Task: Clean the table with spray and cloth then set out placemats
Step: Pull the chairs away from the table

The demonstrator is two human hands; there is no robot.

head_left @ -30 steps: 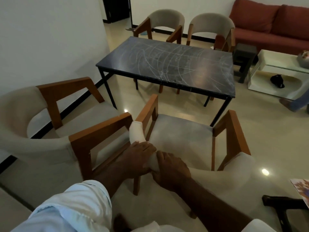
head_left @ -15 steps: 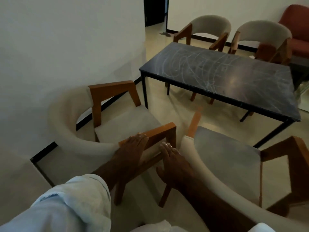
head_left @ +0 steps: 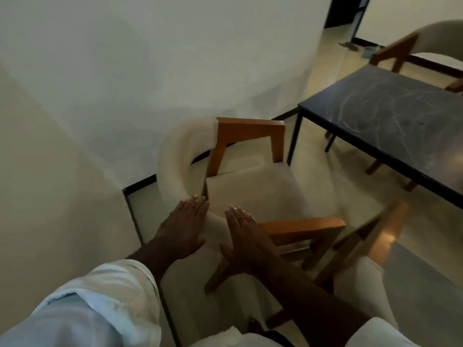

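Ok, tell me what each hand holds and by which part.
Nothing is held. The left hand and right hand are flat, fingers straight, at the back of the chair; whether they touch it cannot be told.

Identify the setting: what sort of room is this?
Probably a home dining area, though that is a guess. A dark rectangular table with pale smear marks, a cushioned wood-armed chair by the wall, a second chair across the table, and a doorway beyond.

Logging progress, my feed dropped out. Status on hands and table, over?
Left hand open, right hand open, both flat over cream upholstered wooden-armed chair. Black rectangular table streaked white, untouched. Spray, cloth, placemats not in view. Chair stands before the table.
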